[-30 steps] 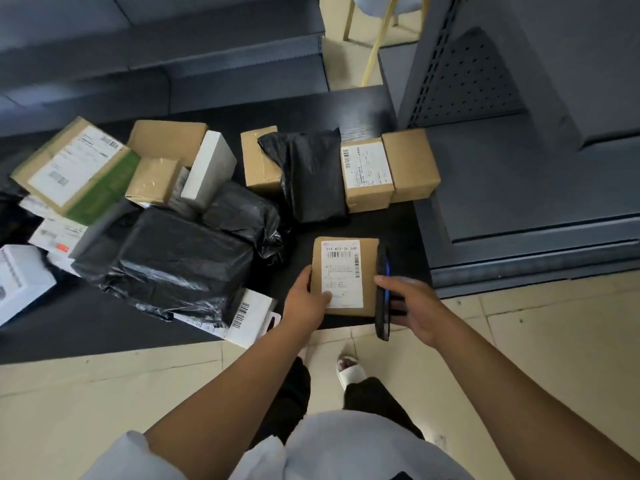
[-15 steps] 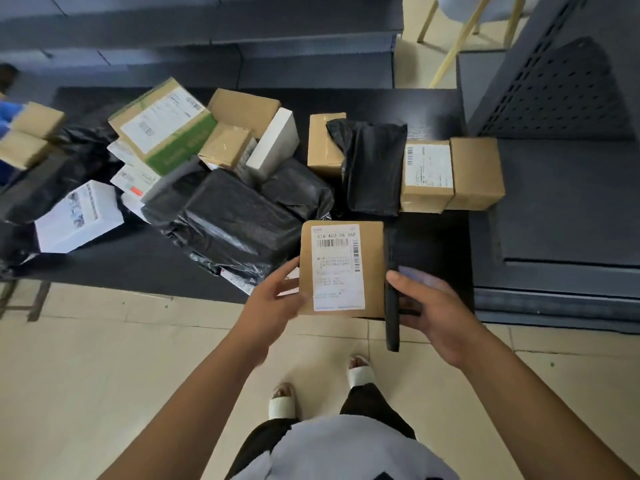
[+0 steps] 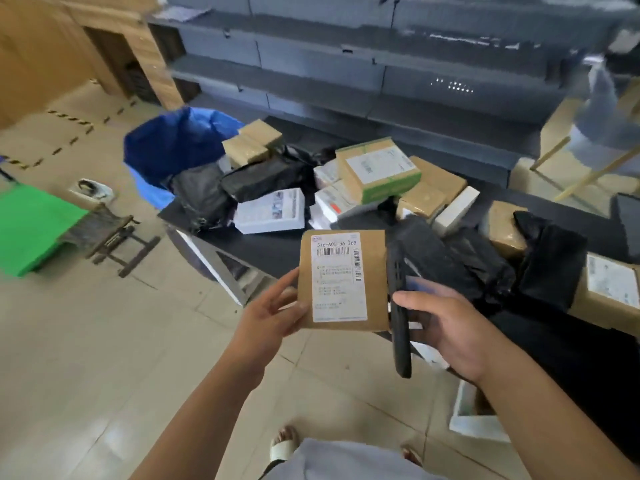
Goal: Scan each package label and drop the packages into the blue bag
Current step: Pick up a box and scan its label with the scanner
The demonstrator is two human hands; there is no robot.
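Observation:
My left hand grips a small brown cardboard package by its left edge, white barcode label facing up, held in the air in front of the table. My right hand holds a black phone-like scanner edge-on, right beside the package's right side. The blue bag stands open on the floor at the table's far left end. Many other packages lie on the black table: black poly bags, a white box, a green-banded carton and brown boxes.
Grey metal shelving runs behind the table. A green sheet on a low wooden stand sits at the left on the tiled floor. A white box lies on the floor at the right, near my feet. A wooden-legged chair is at far right.
My view swung left, bringing the blue bag into sight. The package and scanner rose off the table edge and stay side by side in my hands.

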